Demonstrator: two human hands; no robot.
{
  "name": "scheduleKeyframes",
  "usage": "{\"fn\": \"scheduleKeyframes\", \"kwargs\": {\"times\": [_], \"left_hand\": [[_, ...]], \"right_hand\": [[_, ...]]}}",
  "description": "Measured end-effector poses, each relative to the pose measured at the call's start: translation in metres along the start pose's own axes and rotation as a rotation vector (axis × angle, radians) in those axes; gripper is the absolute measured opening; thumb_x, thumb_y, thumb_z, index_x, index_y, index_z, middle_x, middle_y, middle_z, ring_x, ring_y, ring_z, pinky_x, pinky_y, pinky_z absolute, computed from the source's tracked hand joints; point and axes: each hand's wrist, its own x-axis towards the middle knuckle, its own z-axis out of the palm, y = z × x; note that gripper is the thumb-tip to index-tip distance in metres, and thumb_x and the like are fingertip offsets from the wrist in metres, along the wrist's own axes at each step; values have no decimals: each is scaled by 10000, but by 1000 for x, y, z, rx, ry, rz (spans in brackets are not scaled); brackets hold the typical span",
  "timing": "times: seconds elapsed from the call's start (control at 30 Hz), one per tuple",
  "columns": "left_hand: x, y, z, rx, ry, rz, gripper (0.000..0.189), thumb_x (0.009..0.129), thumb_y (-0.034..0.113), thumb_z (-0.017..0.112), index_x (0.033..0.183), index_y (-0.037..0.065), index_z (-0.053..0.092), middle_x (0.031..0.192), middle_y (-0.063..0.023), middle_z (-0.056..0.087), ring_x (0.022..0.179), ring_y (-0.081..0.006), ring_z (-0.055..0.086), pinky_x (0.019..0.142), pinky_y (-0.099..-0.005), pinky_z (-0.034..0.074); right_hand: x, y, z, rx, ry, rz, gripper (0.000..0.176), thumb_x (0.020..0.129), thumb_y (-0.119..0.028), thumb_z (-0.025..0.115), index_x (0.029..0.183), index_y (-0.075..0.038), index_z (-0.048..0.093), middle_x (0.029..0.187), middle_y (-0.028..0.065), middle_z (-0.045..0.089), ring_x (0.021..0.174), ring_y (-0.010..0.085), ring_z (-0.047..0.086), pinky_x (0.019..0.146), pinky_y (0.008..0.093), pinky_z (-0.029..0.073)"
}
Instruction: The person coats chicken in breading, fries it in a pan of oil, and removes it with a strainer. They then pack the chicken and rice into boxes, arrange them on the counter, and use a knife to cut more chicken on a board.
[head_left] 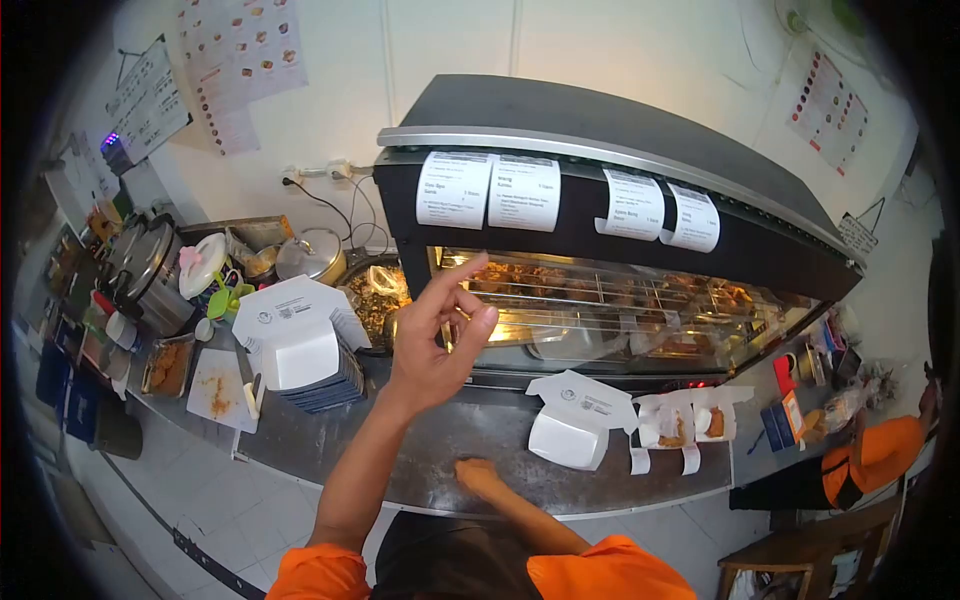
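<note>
My left hand (pixel 440 345) is raised in front of the glass food warmer (pixel 600 345), index finger and thumb stretched out, the other fingers curled, holding nothing. Low on the dark counter (pixel 400 450), my right hand (pixel 477 474) rests with its fingers curled in; I see nothing in it. Paper order slips (pixel 453 190) hang from the warmer's top front edge. To the left stands a stack of white takeaway boxes (pixel 304 352). An opened white box (pixel 568 440) lies right of my right hand, beside boxes holding fried food (pixel 672 428).
At far left are a large metal pot (pixel 150 265), a tray of fried pieces (pixel 168 367) and a white cutting board (pixel 215 385) with a knife (pixel 254 396). Another person in an orange shirt (pixel 870 455) is at the right. Packets and containers crowd the counter's right end.
</note>
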Motion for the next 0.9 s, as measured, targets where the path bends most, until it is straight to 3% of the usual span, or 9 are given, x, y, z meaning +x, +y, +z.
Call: {"fn": "scheduleKeyframes", "kwargs": {"times": [0.1,0.23,0.33,0.37,0.43,0.6,0.63,0.77,0.9], "left_hand": [[-31,-22,-25,47,42,-62,270,898,86,607,1144,-26,607,682,5,581,584,-36,499,541,-208,421],[-84,-50,-116,169,327,-355,159,939,141,583,962,0,652,650,18,565,552,-35,493,525,-213,438],[-138,-91,-238,311,878,-424,220,959,156,502,852,3,617,680,23,504,550,-50,424,472,-218,339],[-160,-108,-283,847,772,-246,240,947,171,460,822,10,589,742,0,517,602,-71,458,502,-231,368],[-205,-137,-356,380,1126,-410,233,936,210,448,831,43,571,772,-15,510,656,-105,496,557,-260,417],[-237,-187,-422,-484,954,-841,289,967,338,394,965,87,538,950,-56,596,899,-201,589,801,-352,477],[-233,-195,-426,-492,929,-858,289,967,338,394,965,87,538,950,-56,596,899,-201,589,801,-352,477],[-230,-219,-429,-498,698,-910,370,983,425,365,994,93,530,1033,-79,605,1004,-221,577,894,-393,457],[-202,-231,-425,-555,640,-970,389,984,434,381,1008,85,549,1004,-76,607,975,-218,586,892,-381,466]], "right_hand": [[20,-21,-23,-60,-169,-10,265,804,-197,561,990,-31,649,916,235,664,863,397,658,770,495,513],[54,-113,-78,233,400,-320,210,835,-221,562,890,-21,601,828,191,651,785,395,631,698,497,496],[75,-223,-134,394,687,-523,193,839,-227,595,852,-37,563,792,161,599,794,355,604,693,468,486],[82,-255,-148,409,748,-542,188,833,-223,609,854,-43,562,790,149,586,802,339,597,697,455,487],[119,-315,-150,346,860,-553,228,824,-232,616,906,-31,548,851,144,584,793,323,605,690,434,502],[225,-399,-95,260,762,-94,390,829,-263,611,1073,20,499,987,174,563,832,318,618,680,398,529],[237,-403,-94,215,764,13,443,835,-273,607,1123,36,476,1017,186,553,837,318,620,673,389,537],[263,-394,-84,350,672,-6,424,867,-249,570,1157,44,472,994,202,572,801,336,640,651,401,541],[265,-391,-94,488,599,89,315,888,-283,526,1063,-25,573,917,197,617,811,351,638,720,457,517]]}}
